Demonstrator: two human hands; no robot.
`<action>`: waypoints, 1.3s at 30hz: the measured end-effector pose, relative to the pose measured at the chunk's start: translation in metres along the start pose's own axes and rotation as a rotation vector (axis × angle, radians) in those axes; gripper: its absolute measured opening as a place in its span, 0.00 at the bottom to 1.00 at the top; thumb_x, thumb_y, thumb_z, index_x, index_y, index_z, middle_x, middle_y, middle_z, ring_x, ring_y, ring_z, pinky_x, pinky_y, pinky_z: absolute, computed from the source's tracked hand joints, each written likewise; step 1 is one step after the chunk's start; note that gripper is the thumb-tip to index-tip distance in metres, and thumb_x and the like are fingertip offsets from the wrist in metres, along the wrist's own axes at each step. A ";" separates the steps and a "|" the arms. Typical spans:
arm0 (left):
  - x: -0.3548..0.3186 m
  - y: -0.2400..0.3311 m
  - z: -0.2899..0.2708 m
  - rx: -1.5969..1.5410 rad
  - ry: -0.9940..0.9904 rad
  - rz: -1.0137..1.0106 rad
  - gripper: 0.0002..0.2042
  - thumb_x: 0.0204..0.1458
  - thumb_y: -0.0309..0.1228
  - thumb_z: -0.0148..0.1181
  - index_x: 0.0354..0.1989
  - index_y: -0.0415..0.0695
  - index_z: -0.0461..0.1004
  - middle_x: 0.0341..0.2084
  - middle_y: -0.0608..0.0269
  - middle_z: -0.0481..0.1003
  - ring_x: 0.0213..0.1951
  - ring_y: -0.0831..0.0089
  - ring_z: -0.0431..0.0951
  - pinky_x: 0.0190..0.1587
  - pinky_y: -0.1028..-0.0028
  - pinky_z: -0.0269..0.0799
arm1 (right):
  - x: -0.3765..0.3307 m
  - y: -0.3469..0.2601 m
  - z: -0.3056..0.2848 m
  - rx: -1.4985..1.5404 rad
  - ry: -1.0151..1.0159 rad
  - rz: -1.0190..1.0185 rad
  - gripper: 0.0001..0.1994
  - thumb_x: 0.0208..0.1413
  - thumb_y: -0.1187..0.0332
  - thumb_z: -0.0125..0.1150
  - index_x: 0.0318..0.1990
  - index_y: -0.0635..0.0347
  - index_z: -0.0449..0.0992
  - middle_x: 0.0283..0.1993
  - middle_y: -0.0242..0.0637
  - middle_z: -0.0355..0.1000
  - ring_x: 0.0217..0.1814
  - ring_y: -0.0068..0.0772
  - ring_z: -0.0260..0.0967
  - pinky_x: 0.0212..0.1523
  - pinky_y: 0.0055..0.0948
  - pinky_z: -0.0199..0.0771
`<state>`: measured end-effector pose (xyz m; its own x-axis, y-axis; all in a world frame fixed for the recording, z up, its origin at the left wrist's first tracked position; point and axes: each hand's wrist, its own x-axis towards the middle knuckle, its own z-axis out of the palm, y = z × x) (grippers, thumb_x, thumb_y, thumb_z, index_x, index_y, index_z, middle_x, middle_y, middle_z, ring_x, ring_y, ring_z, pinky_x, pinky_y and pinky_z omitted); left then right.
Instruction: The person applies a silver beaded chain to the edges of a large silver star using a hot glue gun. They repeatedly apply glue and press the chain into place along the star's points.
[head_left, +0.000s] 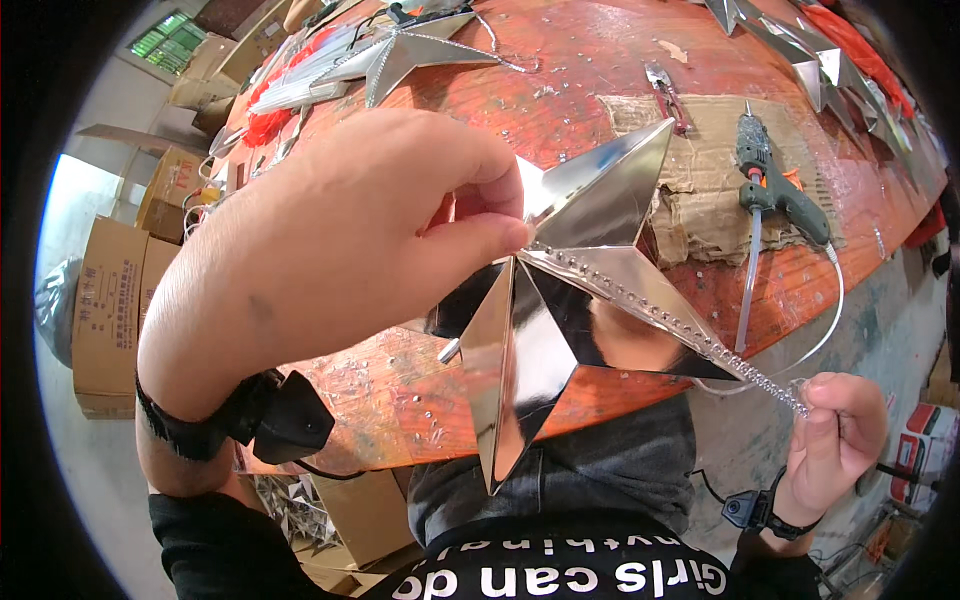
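The left hand (430,185) pinches the beaded strand (650,309) at the centre of the silver star (605,195); the strand follows 1 ridge to the right hand (843,425), fingers closed on it beyond the tip.

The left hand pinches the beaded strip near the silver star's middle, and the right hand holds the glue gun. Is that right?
Not quite: in the head view, the right hand holds the beaded strip too, while the glue gun lies on the cardboard. The left hand does pinch the strip near the silver star's middle.
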<state>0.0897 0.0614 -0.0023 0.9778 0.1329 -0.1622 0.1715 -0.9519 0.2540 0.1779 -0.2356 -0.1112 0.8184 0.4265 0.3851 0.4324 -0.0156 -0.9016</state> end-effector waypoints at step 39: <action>-0.031 -0.015 0.061 0.133 0.530 0.363 0.17 0.39 0.17 0.59 0.42 0.40 0.77 0.39 0.58 0.76 0.37 0.62 0.78 0.39 0.68 0.75 | 0.005 0.006 -0.002 0.039 -0.111 0.143 0.06 0.49 0.80 0.59 0.35 0.67 0.76 0.25 0.32 0.70 0.18 0.15 0.60 0.19 0.14 0.55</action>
<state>0.0496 0.0545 -0.0597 0.9035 -0.1174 0.4122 -0.1634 -0.9835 0.0781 0.1852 -0.2354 -0.1143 0.8228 0.5196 0.2303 0.2980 -0.0493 -0.9533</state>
